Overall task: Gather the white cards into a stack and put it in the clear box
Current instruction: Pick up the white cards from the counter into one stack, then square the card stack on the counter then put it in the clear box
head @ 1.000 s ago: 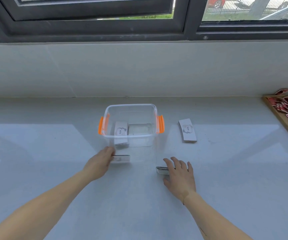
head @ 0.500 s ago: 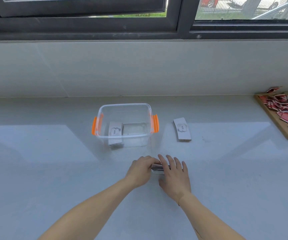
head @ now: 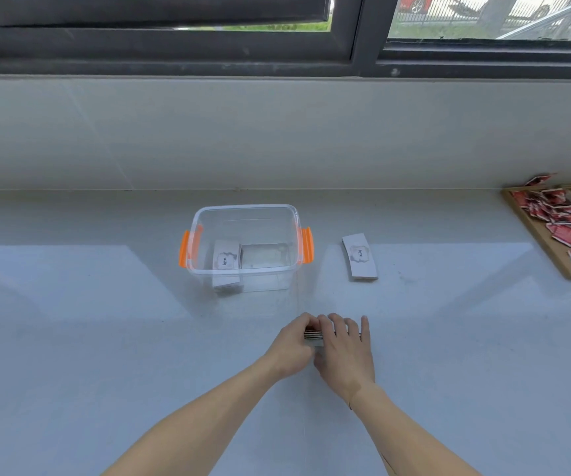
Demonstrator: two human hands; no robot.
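Observation:
A clear box [head: 243, 211] with orange side latches stands on the pale counter. Inside it lie a white card stack [head: 226, 259] printed "love" and a second pale stack [head: 263, 256] beside it. Another white card stack [head: 359, 256] rests on the counter to the right of the box. In front of the box, my left hand [head: 292, 345] and my right hand [head: 344, 348] close together around a small stack of cards [head: 313, 336]. Only its striped edge shows between the fingers.
A wooden tray [head: 538, 235] with several red-and-white packets sits at the far right edge. A low tiled wall and dark window frame run along the back of the counter.
My left hand has left the box's front and come right to join my right hand on the stack of cards. My view has pulled back from the box.

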